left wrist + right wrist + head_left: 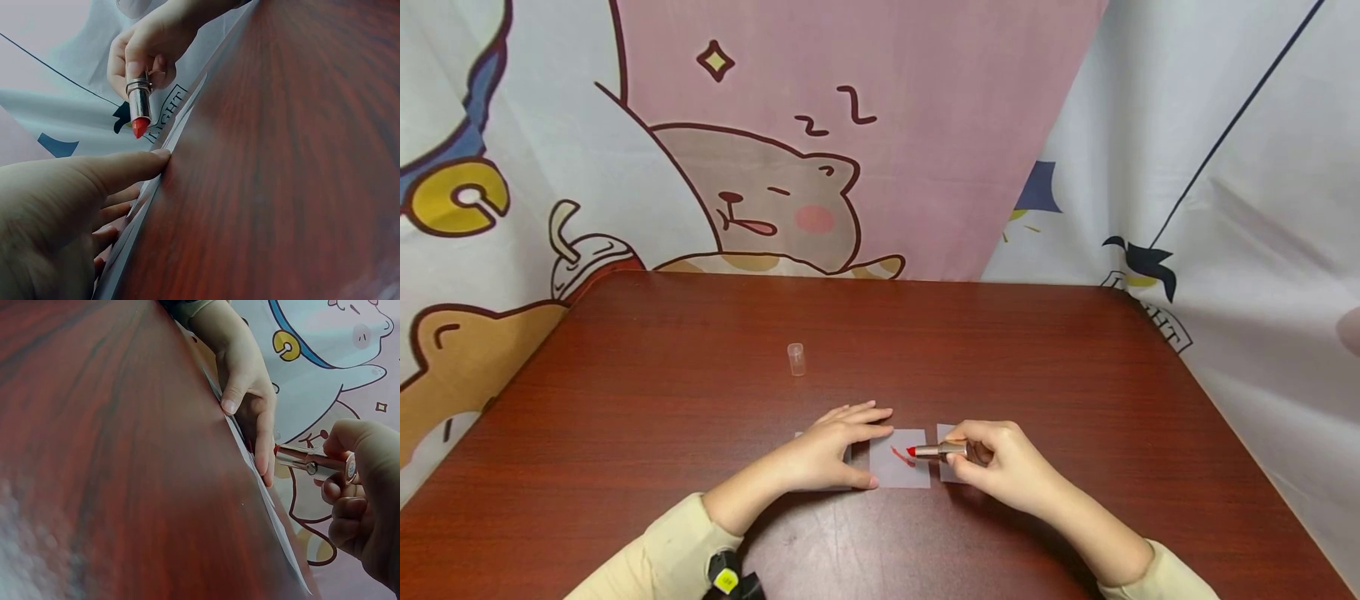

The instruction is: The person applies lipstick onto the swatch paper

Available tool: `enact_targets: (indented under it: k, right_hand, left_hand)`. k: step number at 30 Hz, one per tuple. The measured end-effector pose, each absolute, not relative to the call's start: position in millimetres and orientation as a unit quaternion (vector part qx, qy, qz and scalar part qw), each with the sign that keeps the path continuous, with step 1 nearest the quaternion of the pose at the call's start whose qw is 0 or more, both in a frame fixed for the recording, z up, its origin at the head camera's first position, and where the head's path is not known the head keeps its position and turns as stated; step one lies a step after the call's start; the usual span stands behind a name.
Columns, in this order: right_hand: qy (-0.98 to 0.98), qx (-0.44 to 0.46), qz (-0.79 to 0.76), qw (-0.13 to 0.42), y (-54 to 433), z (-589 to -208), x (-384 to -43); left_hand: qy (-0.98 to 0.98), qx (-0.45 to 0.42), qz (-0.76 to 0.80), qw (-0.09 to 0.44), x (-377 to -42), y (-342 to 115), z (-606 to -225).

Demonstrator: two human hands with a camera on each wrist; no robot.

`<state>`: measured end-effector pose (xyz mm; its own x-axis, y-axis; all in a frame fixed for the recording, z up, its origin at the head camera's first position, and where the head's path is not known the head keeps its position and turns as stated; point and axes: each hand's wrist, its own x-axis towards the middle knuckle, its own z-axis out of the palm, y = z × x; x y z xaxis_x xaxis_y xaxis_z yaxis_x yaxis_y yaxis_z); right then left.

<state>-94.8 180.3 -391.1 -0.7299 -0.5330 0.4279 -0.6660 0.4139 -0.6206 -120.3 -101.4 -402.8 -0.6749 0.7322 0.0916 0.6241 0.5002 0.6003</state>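
My right hand (1007, 467) pinches a lipstick (938, 450) with a red tip and a shiny metallic case. The tip points left, over a small white square of paper (901, 477) that bears a red stroke. In the left wrist view the lipstick (139, 107) tip appears just above the paper, apart from it. With thumb and fingers spread, my left hand (827, 450) rests at the left side of that square, its thumb touching the edge. Another paper square lies partly hidden under the left hand, and a third paper (950, 471) is partly covered by the right hand.
A clear plastic cap (797, 359) stands on the brown wooden table (1000, 350), beyond the left hand. Behind the table hangs a printed cloth (940, 142) with cartoon animals.
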Motion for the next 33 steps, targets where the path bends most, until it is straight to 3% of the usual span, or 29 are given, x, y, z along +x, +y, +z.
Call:
enact_targets:
  k: [10,18,33]
  right_hand:
    - [-0.822,0.348,0.43,0.134,168.0,-363.7,-83.7]
    - [-0.82,0.351,0.428,0.144,181.0,-383.0,-96.2]
    - [-0.839,0.318,0.413,0.152,204.9,-383.7,-95.5]
  left_hand:
    - [0.86,0.393,0.314,0.081,-120.8,-102.2,-404.9]
    - [0.863,0.386,0.317,0.078,-121.1,-101.4,-405.4]
    - [0.859,0.373,0.347,0.056,-120.7,-96.0,-404.3]
